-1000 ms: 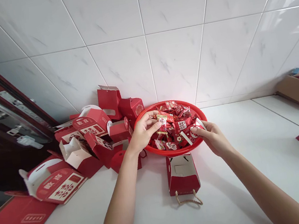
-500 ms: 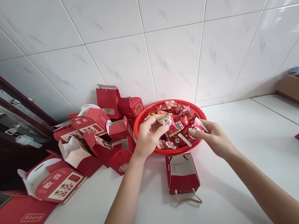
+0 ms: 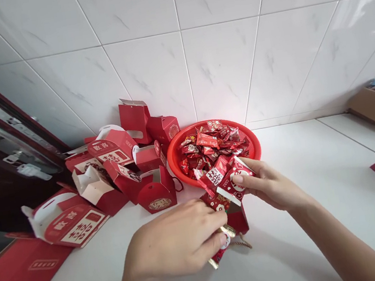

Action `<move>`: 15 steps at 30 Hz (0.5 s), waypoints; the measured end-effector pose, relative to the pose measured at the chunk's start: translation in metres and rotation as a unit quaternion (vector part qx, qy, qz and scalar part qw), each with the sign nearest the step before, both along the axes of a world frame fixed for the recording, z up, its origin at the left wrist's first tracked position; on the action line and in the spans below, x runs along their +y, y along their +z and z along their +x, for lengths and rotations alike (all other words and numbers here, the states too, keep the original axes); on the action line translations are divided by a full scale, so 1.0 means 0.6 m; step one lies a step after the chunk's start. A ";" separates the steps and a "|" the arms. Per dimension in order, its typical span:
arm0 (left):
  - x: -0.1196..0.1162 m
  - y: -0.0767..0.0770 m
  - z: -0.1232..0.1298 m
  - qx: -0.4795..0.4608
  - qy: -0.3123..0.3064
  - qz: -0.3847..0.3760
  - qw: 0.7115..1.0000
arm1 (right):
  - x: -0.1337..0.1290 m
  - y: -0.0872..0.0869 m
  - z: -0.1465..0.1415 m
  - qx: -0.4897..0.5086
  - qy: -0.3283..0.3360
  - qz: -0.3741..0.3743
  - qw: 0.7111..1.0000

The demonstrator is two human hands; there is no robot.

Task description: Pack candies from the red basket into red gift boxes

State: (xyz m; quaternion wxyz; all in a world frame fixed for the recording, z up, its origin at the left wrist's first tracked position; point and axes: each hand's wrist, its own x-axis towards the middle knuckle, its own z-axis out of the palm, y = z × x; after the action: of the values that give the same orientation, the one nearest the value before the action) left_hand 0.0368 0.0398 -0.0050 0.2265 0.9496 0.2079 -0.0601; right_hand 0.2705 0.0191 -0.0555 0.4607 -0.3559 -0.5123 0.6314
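Left hand (image 3: pixel 180 239) moved off the basket (image 3: pixel 173 160) (sweets (image 3: pixel 207 141) inside).

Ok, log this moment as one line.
left hand: holding gold-ended candy; right hand: holding red packet; box: partly hidden; basket: candies inside

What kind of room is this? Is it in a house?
It's indoors, maybe a room in a house, though I can't be sure. The clues are the tiled wall, the white countertop and the dark door.
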 end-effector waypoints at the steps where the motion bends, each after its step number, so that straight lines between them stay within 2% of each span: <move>1: -0.005 -0.002 0.000 0.007 0.001 0.005 1.000 | -0.001 -0.001 -0.002 -0.006 0.008 -0.005 1.000; 4: -0.014 -0.003 -0.006 0.001 -0.016 -0.023 1.000 | 0.000 -0.003 0.001 -0.052 -0.007 0.007 0.999; 7: -0.021 -0.001 -0.014 0.006 -0.043 -0.055 0.998 | 0.000 -0.004 0.006 -0.155 -0.052 0.072 0.984; 9: -0.024 -0.001 -0.018 0.010 -0.052 -0.068 0.996 | -0.003 -0.001 0.006 -0.214 -0.052 0.115 0.969; 12: -0.026 -0.005 -0.021 0.010 -0.045 -0.079 0.996 | -0.017 0.010 0.003 -0.269 0.006 0.170 0.948; 15: -0.024 -0.008 -0.021 0.016 -0.031 -0.080 0.996 | -0.032 0.025 0.004 -0.317 0.126 0.228 0.912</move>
State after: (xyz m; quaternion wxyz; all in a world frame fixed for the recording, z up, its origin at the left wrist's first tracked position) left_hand 0.0243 0.0255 -0.0100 0.2968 0.9332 0.1768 -0.0992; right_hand 0.2728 0.0000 -0.0406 0.2595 -0.3551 -0.8018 0.4045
